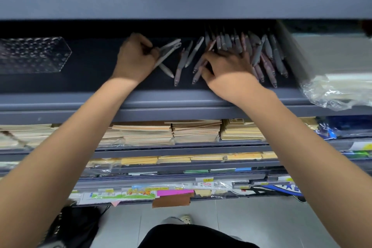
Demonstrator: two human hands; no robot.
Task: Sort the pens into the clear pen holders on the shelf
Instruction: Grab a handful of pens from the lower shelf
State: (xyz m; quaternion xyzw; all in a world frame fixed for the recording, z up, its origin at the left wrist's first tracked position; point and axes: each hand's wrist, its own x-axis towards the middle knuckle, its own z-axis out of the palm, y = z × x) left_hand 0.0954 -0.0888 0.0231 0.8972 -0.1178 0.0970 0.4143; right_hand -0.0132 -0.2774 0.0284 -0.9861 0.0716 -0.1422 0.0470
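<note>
While both arms reach into the dark shelf [96, 70], the step in hand appears to be gathering pens by colour. The left hand [134, 57] is closed on a small bundle of white pens [169, 50], their slim barrels fanning out toward the right. The right hand [225, 66] lies on the loose pen pile [267, 54], fingers curled narrowly about a pinkish pen [198, 72]; whether that pen is fully pinched cannot be told. The pile spreads from the middle of the shelf toward its right end, with several strays lying between the two hands near the front edge. The clear pen holder [34, 54] sits at the left end of the shelf, well apart from both hands, and looks empty, so sorting seems to be at an early stage.

The next move likely calls for carrying the white bundle leftward and standing it in the holder without spilling.

The pens are matte, tapered cylinders in grey, pink and white, with small metallic tips. The holder is rigid, transparent plastic with a dimpled, perforated face. Crinkled glossy plastic wrap [338, 90] rests at the right end.
</note>
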